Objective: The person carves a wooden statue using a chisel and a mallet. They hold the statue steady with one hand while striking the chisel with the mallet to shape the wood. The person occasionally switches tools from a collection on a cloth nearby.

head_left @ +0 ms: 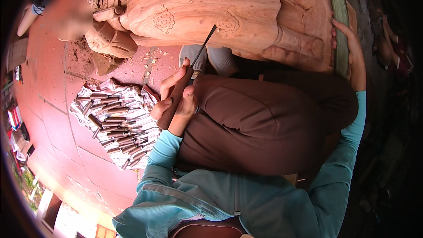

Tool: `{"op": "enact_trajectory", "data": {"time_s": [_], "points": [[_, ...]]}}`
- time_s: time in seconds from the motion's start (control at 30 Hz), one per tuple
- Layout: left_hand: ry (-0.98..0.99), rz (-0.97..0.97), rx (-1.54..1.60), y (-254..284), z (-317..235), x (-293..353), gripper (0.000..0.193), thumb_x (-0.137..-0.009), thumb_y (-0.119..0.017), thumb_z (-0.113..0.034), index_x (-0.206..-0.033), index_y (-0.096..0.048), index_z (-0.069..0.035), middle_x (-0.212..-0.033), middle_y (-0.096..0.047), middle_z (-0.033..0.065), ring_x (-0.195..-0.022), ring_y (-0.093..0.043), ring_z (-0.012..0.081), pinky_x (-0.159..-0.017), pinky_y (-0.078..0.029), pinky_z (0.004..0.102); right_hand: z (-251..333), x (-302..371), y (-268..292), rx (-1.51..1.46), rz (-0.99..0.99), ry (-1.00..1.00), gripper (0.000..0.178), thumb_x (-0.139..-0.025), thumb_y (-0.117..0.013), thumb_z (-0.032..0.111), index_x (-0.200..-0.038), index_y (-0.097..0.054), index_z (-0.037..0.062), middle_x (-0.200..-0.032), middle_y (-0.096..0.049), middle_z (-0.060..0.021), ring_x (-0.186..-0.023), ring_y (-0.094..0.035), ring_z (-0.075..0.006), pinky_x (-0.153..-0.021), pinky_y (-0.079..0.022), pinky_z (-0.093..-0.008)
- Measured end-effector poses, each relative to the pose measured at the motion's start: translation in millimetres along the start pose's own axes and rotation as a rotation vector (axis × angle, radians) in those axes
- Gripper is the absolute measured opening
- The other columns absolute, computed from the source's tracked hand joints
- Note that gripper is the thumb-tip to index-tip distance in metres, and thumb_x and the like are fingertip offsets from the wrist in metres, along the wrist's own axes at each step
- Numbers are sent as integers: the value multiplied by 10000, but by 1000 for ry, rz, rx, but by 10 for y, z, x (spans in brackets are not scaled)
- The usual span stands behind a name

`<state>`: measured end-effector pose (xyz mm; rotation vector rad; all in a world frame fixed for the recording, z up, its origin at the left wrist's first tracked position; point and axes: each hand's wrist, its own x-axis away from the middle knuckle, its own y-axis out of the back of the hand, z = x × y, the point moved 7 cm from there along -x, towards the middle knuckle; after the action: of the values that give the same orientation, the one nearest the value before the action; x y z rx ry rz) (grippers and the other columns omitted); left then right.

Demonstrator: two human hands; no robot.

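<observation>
My left hand (179, 93) is closed around the brown wooden handle of a carving chisel (177, 93). Its thin dark blade points up and away, with the tip over the carved wooden statue (194, 6). That statue lies on its side across the far part of the view, and two cloud-like flower patterns are cut into its robe. Whether the tip touches the wood, I cannot tell. At the statue's right end, my right hand (351, 44) curls its fingers over a greenish wooden strip (338, 26) beside the carved base.
Several chisels (116, 130) with dark handles lie on a striped cloth (81, 105) at the left. Wood shavings (152, 59) are scattered over the red tiled floor (57, 128). Grey shoes (220, 59) stand beside the statue. Another person's limb (27, 21) shows at the far left.
</observation>
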<state>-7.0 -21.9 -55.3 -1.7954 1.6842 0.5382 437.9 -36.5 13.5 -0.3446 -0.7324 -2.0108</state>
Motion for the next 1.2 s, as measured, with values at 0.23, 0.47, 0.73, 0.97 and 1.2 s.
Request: {"op": "enact_trajectory", "data": {"time_s": [0.23,0.47,0.73,0.97,1.2], "points": [[-18,-29,77,21,128,148,380,-894,-594,-201,-1057,-284,-55,-1072,-518,234,-1021,-585,428,-890,-506,509,19,34,-24,6,-21,-4,351,-785,-684,291,-1027,-536,84,-683,-497,-11,-488,-476,-103,-427,-378,-230],[9,-164,222,63,210,129,386,-900,-570,-84,-1012,-206,-150,-1074,-537,239,-1001,-597,421,-860,-511,540,18,19,-21,41,-34,-3,379,-783,-686,292,-1060,-534,84,-673,-494,-5,-485,-472,-101,-424,-377,-229],[599,-99,716,104,29,-479,329,-943,-476,-331,-1010,-207,-154,-1028,-583,278,-1047,-572,432,-816,-553,474,30,25,-24,0,-17,-11,360,-797,-675,282,-1053,-534,72,-663,-504,-10,-480,-479,-106,-429,-385,-229],[-42,407,206,-736,-688,-1230,350,-843,-566,-415,-1019,-558,-113,-849,-604,79,-804,-617,236,-637,-499,318,102,68,-66,48,-36,24,296,-811,-669,228,-1013,-548,48,-668,-518,-33,-471,-490,-120,-431,-392,-241],[-336,404,206,-1423,-689,-1064,445,-638,-732,-474,-955,-675,-166,-658,-428,-25,-513,-444,102,-393,-335,223,626,752,-180,621,-321,560,301,-800,-690,95,-1067,-563,40,-768,-559,-22,-614,-517,-94,-580,-447,-240]]}}
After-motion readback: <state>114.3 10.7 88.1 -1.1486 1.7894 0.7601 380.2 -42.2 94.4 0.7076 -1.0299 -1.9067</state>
